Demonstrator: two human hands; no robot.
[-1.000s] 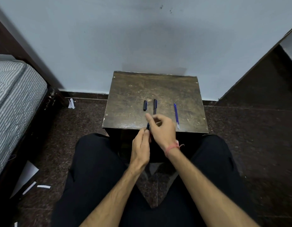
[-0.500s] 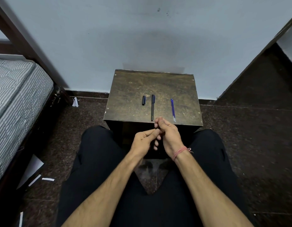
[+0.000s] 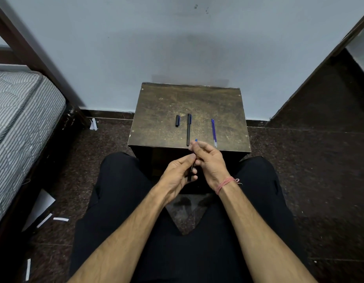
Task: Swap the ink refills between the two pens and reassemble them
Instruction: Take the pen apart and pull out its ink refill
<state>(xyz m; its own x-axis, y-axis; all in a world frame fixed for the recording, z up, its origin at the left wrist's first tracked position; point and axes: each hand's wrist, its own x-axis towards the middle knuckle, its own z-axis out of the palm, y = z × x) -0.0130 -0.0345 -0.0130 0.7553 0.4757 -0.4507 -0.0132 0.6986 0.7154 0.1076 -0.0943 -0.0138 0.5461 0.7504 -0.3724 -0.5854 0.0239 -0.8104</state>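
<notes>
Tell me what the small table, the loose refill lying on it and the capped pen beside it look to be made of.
Table: seemingly wood or board, dark brown and worn, with pale scuffs and corner screw heads.
Refill: looks like thin translucent plastic tubing, blue with ink and pale at the near end.
Pen: probably black plastic with a dull sheen; too small to be sure.

Both hands pull back off the table to above the lap. Left hand now grips a dark barrel upright; right hand pinches a blue-tipped refill at its top, earlier hidden. Black pen now fully uncovered.
</notes>
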